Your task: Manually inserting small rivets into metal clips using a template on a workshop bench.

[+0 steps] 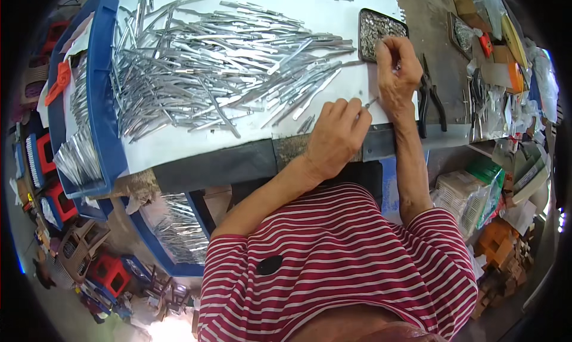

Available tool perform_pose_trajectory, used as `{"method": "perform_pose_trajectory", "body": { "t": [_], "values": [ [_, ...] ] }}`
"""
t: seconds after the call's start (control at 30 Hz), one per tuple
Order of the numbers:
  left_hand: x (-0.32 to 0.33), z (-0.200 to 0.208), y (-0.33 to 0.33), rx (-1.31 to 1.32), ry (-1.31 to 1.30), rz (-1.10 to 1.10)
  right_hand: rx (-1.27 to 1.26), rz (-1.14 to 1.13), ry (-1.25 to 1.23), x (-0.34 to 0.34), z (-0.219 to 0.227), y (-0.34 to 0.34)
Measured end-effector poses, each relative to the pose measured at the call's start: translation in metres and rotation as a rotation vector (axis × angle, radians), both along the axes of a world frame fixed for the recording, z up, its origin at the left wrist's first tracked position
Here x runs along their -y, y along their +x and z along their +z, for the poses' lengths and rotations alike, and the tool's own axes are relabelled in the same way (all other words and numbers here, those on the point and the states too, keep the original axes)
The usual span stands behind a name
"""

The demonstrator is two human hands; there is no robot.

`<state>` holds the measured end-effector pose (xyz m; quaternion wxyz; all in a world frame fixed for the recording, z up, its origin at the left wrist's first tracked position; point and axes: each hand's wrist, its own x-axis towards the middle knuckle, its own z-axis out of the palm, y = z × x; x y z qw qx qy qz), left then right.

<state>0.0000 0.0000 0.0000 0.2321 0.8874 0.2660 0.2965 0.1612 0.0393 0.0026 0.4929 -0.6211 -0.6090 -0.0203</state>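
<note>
The left hand point(339, 133) is curling round a thin metal piece point(372, 102), its fingers covering all but a short end. The right hand point(400, 74) is blocking the lower right part of the black tray point(360, 37), and its bent fingers are leaving unclear whether they are gripping anything. The bits point(379, 27) in the tray are looking too small to tell apart. In the heap of metal strips point(196, 68), upper pieces are hiding those beneath. The picture's upper edge is cutting off the white sheet point(357, 20). The striped sleeve point(223, 264) is covering part of the lower blue bin point(146, 238).
</note>
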Motion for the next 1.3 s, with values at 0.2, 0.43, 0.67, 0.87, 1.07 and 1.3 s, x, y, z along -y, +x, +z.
{"method": "perform_pose_trajectory", "body": {
  "t": [0.2, 0.43, 0.67, 0.87, 1.07, 1.3],
  "values": [
    [-0.007, 0.002, -0.001, -0.049, 0.011, -0.037, -0.066, -0.031, -0.037, -0.008, -0.002, 0.001],
    [-0.006, 0.000, 0.000, -0.020, -0.005, -0.028, -0.098, -0.038, -0.047, -0.007, 0.002, -0.002],
    [-0.002, 0.000, -0.003, 0.131, 0.012, 0.107, -0.153, 0.038, 0.024, -0.006, 0.004, -0.004],
    [0.010, 0.000, -0.036, 0.167, 0.121, 0.378, -0.222, 0.059, 0.071, -0.008, 0.000, 0.005],
    [0.017, -0.003, -0.047, -0.034, 0.164, 0.516, -0.205, 0.075, 0.062, -0.008, -0.002, 0.008],
    [0.002, -0.002, -0.042, -0.069, 0.183, 0.555, -0.175, 0.077, 0.033, -0.006, 0.003, 0.005]
  ]
}}
